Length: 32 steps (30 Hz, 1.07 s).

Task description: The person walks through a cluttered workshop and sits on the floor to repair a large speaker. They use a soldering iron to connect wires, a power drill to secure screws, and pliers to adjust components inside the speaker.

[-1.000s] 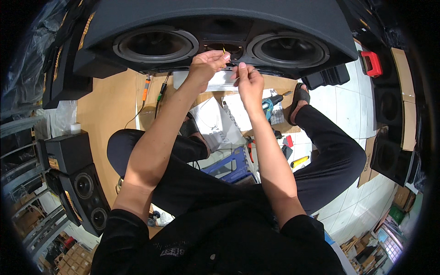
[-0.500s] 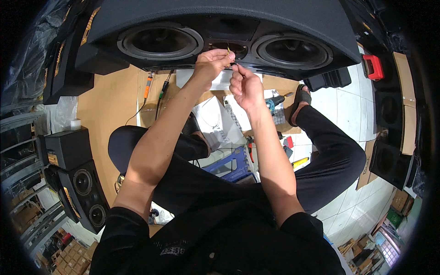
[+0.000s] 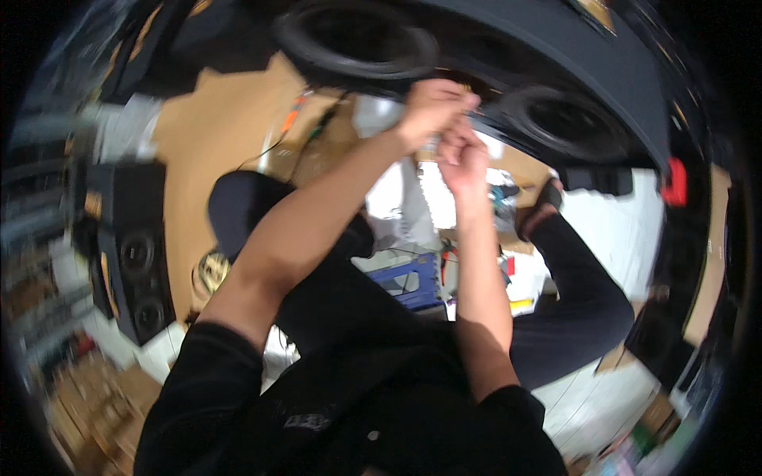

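A large black speaker cabinet (image 3: 476,59) with two round cone drivers lies across the far side. Close against its front, my left hand (image 3: 435,109) is closed in a pinch on a thin yellow-and-black wire (image 3: 466,89), seen as a blurred yellow streak. Just below it, my right hand (image 3: 463,155) has its fingers curled and its fingertips up against the left ones, pinching at the same wire. Motion blur hides the exact contact between fingers and wire.
An orange-handled tool (image 3: 294,111) with a cord lies on the cardboard (image 3: 198,127). A blue plastic frame (image 3: 405,282) sits between my legs, near a teal power tool (image 3: 502,193). Small speakers (image 3: 136,254) stand at left; a red object (image 3: 675,182) is at right.
The whole view has swung, so the speaker cabinet appears tilted and shifted to the right. Both hands stay together at the wire, now further right in the picture and blurred.
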Available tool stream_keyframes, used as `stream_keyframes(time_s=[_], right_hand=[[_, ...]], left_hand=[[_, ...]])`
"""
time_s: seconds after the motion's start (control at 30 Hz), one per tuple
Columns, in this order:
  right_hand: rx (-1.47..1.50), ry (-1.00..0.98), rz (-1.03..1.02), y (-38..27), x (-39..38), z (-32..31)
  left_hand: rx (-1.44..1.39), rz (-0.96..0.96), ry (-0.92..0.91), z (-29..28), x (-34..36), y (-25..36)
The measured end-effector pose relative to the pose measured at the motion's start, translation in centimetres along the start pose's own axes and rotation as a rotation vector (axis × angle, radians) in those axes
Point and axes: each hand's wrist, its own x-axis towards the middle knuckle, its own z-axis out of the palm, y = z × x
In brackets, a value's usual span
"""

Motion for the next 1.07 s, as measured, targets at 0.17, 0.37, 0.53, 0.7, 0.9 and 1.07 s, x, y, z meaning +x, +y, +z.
stream_keyframes(time_s=[0.17,0.37,0.53,0.7,0.9,1.07], right_hand=[[-0.769,0.349,-0.127,0.6,-3.6,-0.1],[-1.098,0.410,0.001,-4.0,-7.8,-5.7],[-1.565,0.238,0.216,-3.2,-8.0,-2.3],[-1.934,0.212,0.355,-8.1,-17.6,-2.9],[-2.255,-0.246,0.440,-8.4,-17.6,-2.4],[-2.020,-0.096,0.489,-6.2,-16.5,-3.8]], left_hand=[[0.464,0.272,0.426,2.6,0.2,-2.3],[0.430,0.188,0.813,8.0,0.9,-2.4],[0.509,-0.093,0.975,5.3,2.7,-0.4],[1.138,0.227,0.496,13.0,-11.6,1.5],[-0.491,0.548,-0.785,-1.8,-36.5,-2.1],[-0.780,-0.007,0.100,-14.3,-52.0,-14.9]])
